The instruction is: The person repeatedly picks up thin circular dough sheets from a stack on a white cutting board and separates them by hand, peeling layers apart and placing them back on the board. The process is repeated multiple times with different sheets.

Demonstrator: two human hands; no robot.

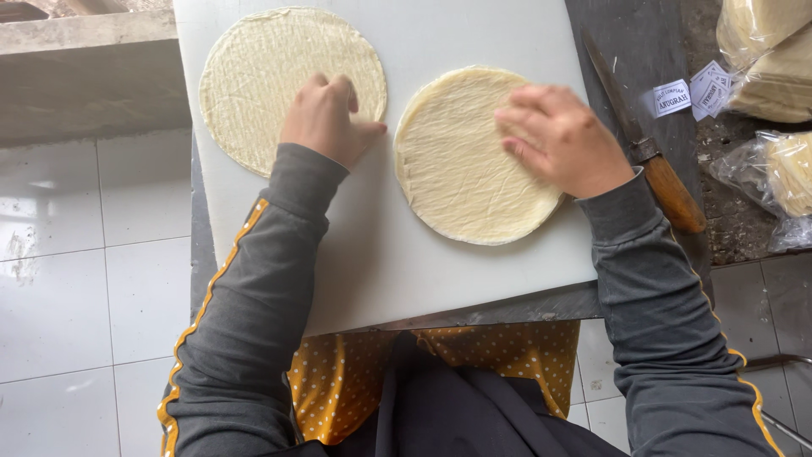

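— What is next to the white board [474,25]?

— A knife [647,148] with a brown wooden handle. It lies on the dark table [647,51].

— And at the far right?

— Clear bags [774,173] with round flat sheets inside, and small white paper tags [694,93] near them.

— What is down below?

— A floor of white tiles [85,279], and a grey step [85,76] at the top left.

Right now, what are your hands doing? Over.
Left hand flat on left dough round. Right hand flat on right dough stack. Knife lies beside right hand.
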